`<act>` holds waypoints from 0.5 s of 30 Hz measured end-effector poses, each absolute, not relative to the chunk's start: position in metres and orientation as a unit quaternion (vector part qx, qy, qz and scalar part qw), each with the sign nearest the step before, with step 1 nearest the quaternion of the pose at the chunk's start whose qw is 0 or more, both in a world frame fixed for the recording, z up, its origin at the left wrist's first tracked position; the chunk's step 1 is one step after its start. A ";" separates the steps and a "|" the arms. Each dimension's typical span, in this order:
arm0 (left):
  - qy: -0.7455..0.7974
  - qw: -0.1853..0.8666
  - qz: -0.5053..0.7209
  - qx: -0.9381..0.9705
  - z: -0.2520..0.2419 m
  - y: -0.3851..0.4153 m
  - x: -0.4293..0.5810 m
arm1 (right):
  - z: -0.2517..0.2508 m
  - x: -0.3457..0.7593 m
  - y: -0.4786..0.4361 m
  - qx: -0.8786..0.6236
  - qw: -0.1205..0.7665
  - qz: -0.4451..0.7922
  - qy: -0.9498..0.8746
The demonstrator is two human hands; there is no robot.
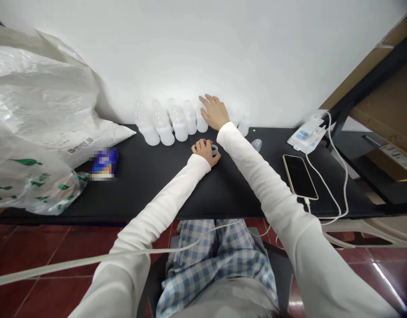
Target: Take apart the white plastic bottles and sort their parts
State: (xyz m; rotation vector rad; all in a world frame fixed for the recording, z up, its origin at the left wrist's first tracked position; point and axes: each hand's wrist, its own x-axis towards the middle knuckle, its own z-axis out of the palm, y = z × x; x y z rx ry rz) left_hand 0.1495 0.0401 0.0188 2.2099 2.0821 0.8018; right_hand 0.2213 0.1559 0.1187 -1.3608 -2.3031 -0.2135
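Observation:
Several white plastic bottles point(165, 126) stand in rows at the back of the black table point(140, 181), against the white wall. My right hand point(214, 111) reaches to the back row and rests on a bottle there, fingers curled over its top. My left hand point(206, 151) lies on the table in front of the bottles, fingers closed around a small clear ring-shaped cap point(214, 149). A small clear teat-like piece point(256, 144) lies on the table right of my right forearm.
Large white plastic bags point(34, 132) fill the table's left side, with a blue packet point(104, 162) beside them. A phone point(299, 176) on a white cable and a white charger block point(306, 134) lie at the right. A shelf frame point(372, 79) stands far right.

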 end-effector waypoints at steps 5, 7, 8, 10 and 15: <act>0.652 0.028 0.331 0.681 0.023 0.046 0.148 | 0.111 0.221 0.151 -0.493 0.273 -0.068 -0.823; 0.642 0.036 0.375 0.668 0.023 0.051 0.145 | 0.110 0.230 0.140 -0.503 0.292 -0.051 -0.812; 0.634 0.036 0.398 0.662 0.022 0.054 0.143 | 0.109 0.235 0.133 -0.504 0.306 -0.033 -0.807; 0.612 0.025 0.444 0.654 0.019 0.060 0.138 | 0.104 0.249 0.117 -0.484 0.354 0.019 -0.800; 0.527 -0.017 0.507 0.682 0.016 0.069 0.127 | 0.076 0.284 0.077 -0.464 0.555 0.102 -0.683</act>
